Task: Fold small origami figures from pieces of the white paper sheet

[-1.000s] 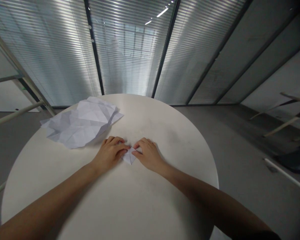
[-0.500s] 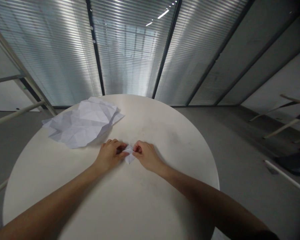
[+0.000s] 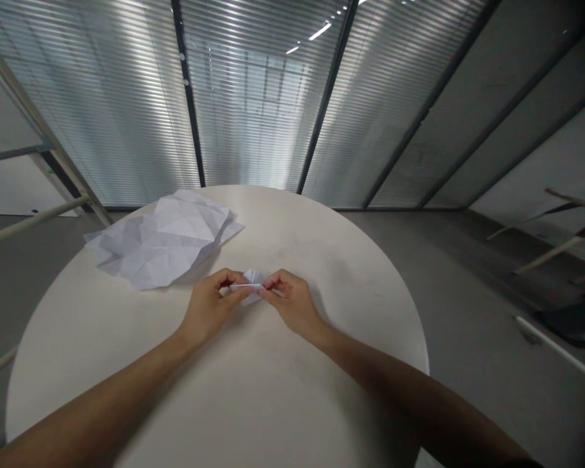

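Note:
Between my hands is a small piece of folded white paper [image 3: 251,277], held over the middle of the round white table [image 3: 214,383]. My left hand [image 3: 210,299] pinches its left side between thumb and fingers. On the opposite side, the fingertips of my right hand [image 3: 292,300] grip its right edge. A narrow flap runs level between the two thumbs, with creased paper rising behind it and a little showing below. The fingertips hide parts of the folds.
A large, creased white paper sheet [image 3: 166,240] lies at the table's back left. Pale rails [image 3: 34,224] stand at the left, wooden chair legs [image 3: 548,253] at the right. Behind the table is a glass wall with blinds [image 3: 253,117]. A white corner [image 3: 426,459] shows at the bottom.
The small folded paper has tipped, its pointed lower part no longer facing me and a flat edge now showing. Both hands have shifted slightly and still pinch it.

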Tool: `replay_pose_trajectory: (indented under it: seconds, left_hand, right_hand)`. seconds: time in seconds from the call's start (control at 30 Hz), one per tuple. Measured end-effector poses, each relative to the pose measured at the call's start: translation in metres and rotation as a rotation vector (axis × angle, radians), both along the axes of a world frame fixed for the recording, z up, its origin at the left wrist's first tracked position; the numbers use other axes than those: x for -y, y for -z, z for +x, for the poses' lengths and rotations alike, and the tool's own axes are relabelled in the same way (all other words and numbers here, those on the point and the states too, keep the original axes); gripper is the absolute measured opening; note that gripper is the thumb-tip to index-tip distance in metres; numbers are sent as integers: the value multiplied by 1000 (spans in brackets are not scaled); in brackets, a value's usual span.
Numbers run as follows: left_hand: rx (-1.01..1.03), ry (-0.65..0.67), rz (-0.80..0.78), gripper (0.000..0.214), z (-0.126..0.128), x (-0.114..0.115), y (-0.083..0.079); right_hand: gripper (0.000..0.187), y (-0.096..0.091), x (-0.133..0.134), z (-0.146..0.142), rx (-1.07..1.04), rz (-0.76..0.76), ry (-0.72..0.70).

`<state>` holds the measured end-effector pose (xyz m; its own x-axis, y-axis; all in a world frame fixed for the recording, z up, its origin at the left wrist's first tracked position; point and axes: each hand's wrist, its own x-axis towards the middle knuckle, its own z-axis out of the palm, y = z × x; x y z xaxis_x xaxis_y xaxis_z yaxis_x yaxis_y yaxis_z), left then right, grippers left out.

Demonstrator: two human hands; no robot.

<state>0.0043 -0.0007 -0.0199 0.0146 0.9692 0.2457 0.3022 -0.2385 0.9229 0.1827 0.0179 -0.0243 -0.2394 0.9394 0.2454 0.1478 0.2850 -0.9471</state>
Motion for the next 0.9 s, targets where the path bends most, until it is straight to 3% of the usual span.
replay_pose_trajectory:
  seconds: [0.13, 0.23, 0.3, 0.37, 0.43, 0.57, 0.7, 0.8, 0.9]
  left_hand:
    - [-45, -1, 88, 24, 1, 5, -1]
    - [-58, -3, 94, 21, 3, 7, 0]
    - [-73, 12, 75, 23, 3, 7, 0]
    - [-174, 62, 130, 20, 1, 5, -1]
    - [-326, 119, 289, 14, -3, 2, 0]
    - [-594, 229, 513, 18, -12, -6, 7]
    - [-771, 316, 470, 23, -14, -7, 9]
    - [-789, 375, 452, 23, -12, -6, 6]
    - [-746, 354, 425, 23, -10, -9, 6]
  right_hand:
    - [23, 2, -1, -3, -235, -149, -27]
    - [34, 1, -1, -3, -289, -217, -26]
    - [27, 1, -2, -2, -264, -207, -38]
    - [14, 2, -4, 1, -166, -109, -11]
    - [6, 2, -6, 5, -1, 71, 27]
    - [15, 2, -10, 12, 367, 363, -23]
    - [20, 0, -10, 18, 665, 419, -89]
    - [24, -5, -8, 20, 742, 421, -145]
    - [23, -8, -8, 19, 743, 371, -137]
